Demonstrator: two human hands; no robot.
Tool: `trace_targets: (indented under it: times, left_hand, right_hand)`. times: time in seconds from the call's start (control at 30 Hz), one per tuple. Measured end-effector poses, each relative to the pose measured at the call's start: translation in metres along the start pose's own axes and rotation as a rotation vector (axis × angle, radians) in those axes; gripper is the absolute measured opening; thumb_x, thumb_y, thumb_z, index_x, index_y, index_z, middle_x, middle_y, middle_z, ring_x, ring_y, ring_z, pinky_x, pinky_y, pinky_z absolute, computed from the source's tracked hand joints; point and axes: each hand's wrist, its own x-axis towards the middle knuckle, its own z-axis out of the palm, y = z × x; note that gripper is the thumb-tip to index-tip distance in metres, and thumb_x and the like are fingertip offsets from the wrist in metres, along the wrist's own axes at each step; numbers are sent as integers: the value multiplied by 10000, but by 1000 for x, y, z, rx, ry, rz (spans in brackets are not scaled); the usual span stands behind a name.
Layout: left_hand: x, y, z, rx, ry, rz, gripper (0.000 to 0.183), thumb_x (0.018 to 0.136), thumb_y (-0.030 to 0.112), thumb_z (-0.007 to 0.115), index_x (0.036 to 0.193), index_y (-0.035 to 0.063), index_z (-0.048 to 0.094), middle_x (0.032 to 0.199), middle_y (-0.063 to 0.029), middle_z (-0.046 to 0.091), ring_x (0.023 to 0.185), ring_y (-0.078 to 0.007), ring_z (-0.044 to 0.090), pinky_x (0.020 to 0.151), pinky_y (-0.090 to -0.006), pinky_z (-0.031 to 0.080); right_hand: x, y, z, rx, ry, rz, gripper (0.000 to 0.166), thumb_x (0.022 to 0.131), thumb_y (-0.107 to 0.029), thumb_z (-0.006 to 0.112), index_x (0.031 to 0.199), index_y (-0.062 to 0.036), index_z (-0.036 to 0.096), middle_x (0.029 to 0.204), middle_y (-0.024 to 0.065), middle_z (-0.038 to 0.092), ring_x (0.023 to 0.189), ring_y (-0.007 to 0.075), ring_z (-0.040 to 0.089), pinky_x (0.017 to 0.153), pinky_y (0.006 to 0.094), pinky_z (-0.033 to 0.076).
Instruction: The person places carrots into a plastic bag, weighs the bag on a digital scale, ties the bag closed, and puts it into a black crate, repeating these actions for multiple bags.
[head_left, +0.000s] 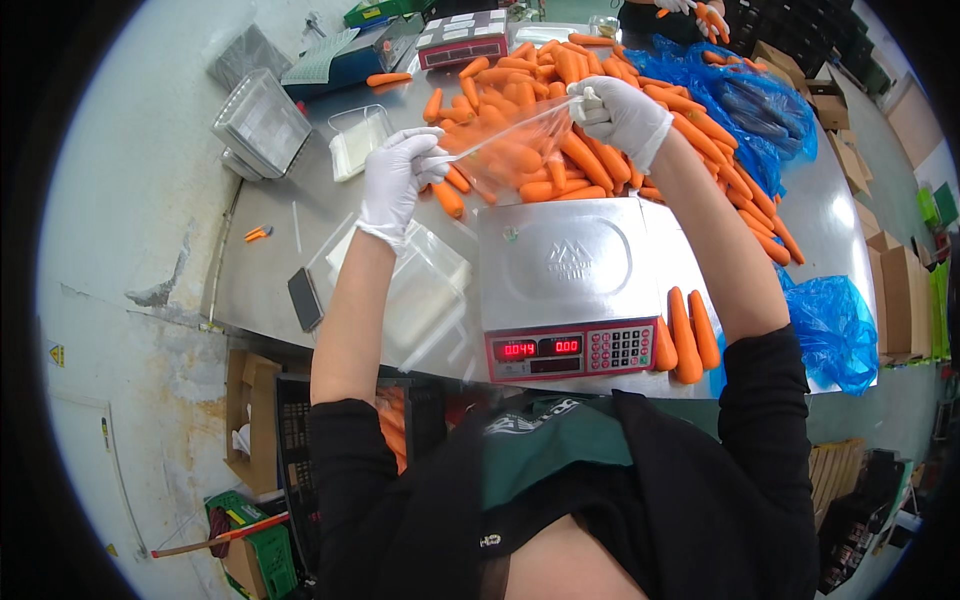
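Observation:
A clear plastic bag (517, 135) is stretched between my two gloved hands, its upper edge pulled into a taut slanting line. My left hand (405, 176) pinches the lower left end, and my right hand (619, 116) grips the upper right end. Carrots show through the film, and I cannot tell whether any are inside it. Behind and below the bag spreads a large heap of carrots (592, 154). Nearer to me stands a digital scale (562, 262) with a bare steel pan and lit red digits. Several loose carrots (684, 337) lie against its right side.
Clear plastic trays (409, 285), a dark phone (305, 298) and an orange cutter (258, 233) lie left on the steel table (262, 277). Blue plastic bags (832, 322) line the right. A second scale (461, 41) stands behind. Across the table, another person's gloved hands (709, 19) hold carrots.

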Motion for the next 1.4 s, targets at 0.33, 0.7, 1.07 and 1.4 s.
trace_targets:
  times: [0.33,0.7,1.07,1.4]
  left_hand:
    - [-185,-134,-20,-47,-65,-426,232,894,40,603,1117,-20,589,981,-122,653,808,-192,678,733,-310,574]
    - [-237,-156,7,1007,139,361,164,770,25,699,927,73,690,918,-53,609,809,-225,586,750,-320,471]
    - [-221,-178,124,1050,-372,542,165,742,114,659,895,79,609,827,-40,543,829,-240,534,762,-367,401]
    - [-249,-205,77,1307,-448,668,129,764,158,546,876,105,581,807,-10,514,796,-177,528,760,-339,387]
  right_hand:
    - [-168,153,-23,-277,34,406,290,916,-258,630,744,-24,623,586,53,594,451,61,458,408,214,347]
    - [-200,208,-36,-265,62,527,358,933,-289,592,690,-31,637,617,68,641,434,32,420,403,182,323]
    - [-211,212,-31,-206,167,425,331,920,-275,584,720,-17,636,539,11,515,401,60,429,351,232,287]
    - [-209,217,-33,-36,150,474,295,928,-204,556,757,10,668,528,31,554,377,60,386,355,229,273]
